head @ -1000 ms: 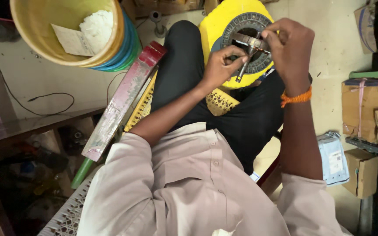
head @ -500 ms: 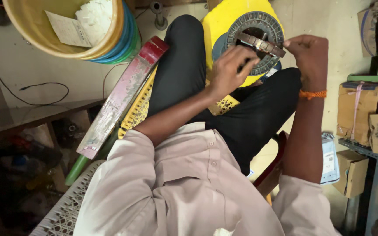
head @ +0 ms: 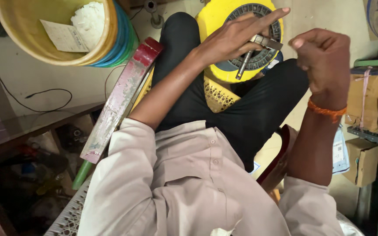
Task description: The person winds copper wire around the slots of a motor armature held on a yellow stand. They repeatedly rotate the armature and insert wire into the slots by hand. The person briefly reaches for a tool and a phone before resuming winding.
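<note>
Cluttered workshop floor; a yellow disc (head: 215,26) rests on the lap. Left hand (head: 237,37) grips a metal tool (head: 252,54) over it, right hand (head: 324,57) is fisted, empty. Loosely pinched, the tool might slip.

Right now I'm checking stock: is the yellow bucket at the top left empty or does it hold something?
Not empty. The yellow bucket holds a heap of white material and a paper slip lying inside it.
</note>
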